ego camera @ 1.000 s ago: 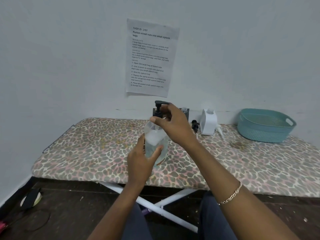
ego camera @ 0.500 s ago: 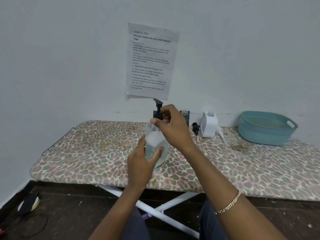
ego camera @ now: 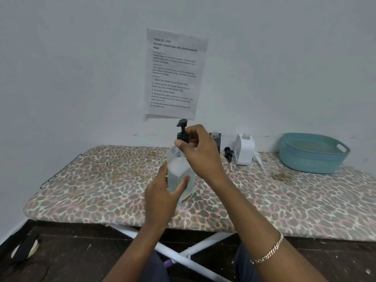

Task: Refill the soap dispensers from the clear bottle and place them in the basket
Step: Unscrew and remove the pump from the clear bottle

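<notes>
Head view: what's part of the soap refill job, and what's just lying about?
Job: bottle, held by left hand; its pump, pinched by right hand; black dispenser; white dispenser; loose black pump; loose white pump; basket.

Lying about: sheet on the wall, about portioning nuts; roll on the floor.

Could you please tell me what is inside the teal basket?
Of the teal basket, only the far inner wall shows, nothing against it. Its near wall hides the floor, so low items may go unseen.
</notes>
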